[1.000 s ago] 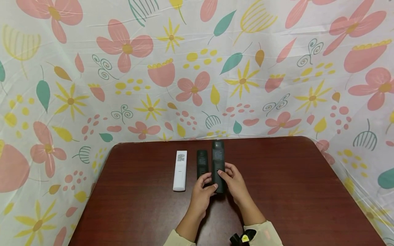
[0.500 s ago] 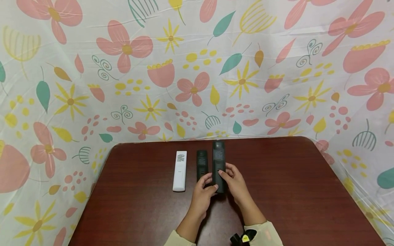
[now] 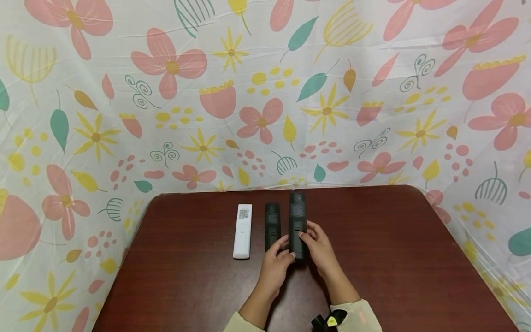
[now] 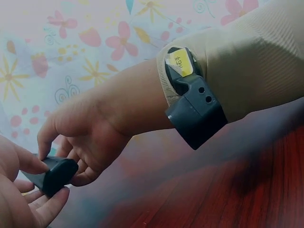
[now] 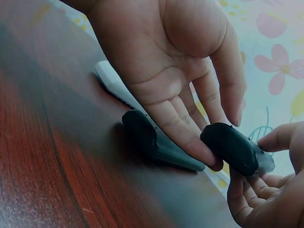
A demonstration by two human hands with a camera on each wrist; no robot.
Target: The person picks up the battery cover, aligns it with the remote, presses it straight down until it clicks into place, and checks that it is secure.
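Observation:
In the head view, a long black remote control (image 3: pixel 297 216) is held up off the table, its back with a label and cover latch turned up. My right hand (image 3: pixel 321 249) grips its right side, the thumb on the back near the latch. My left hand (image 3: pixel 275 267) pinches its lower left edge between thumb and fingers. In the right wrist view, the remote's end (image 5: pixel 230 148) sits between both hands, above the table. A shorter black remote control (image 3: pixel 272 226) lies just left of it, its lower end partly hidden by my left hand. Further left lies a white remote control (image 3: pixel 242 230).
The brown wooden table (image 3: pixel 186 286) carries the two lying remotes side by side. A flower-printed cloth (image 3: pixel 265 60) hangs behind the table and along its sides. A small black camera (image 4: pixel 198 114) is strapped to the right wrist.
Both hands and the long black remote have shifted slightly right, widening the gap to the shorter black remote. The grip looks the same, and the two lying remotes have stayed put.

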